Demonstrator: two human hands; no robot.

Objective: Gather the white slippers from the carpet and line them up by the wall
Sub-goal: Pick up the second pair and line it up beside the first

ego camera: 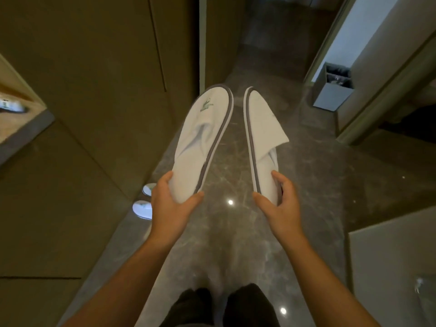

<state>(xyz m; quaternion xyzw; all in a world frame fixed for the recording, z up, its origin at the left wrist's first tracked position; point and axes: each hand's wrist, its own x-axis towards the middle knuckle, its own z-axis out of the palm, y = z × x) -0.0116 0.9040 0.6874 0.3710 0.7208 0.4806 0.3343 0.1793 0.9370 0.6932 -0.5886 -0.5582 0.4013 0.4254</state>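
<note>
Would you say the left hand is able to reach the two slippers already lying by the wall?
Probably not yet: the left hand is full, gripping a white slipper, though the floor slippers lie unobstructed just beside it, lower down.

A glossy grey marble floor runs between olive-brown cabinet panels. A grey square bin lined with black stands by the doorway.

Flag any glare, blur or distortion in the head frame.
Head view: dim, warm light; two ceiling-light glints on the glossy floor; wide-angle bending of walls at the edges; shelf item at far left motion-smeared; slippers in left hand and right hand reasonably sharp.
</note>
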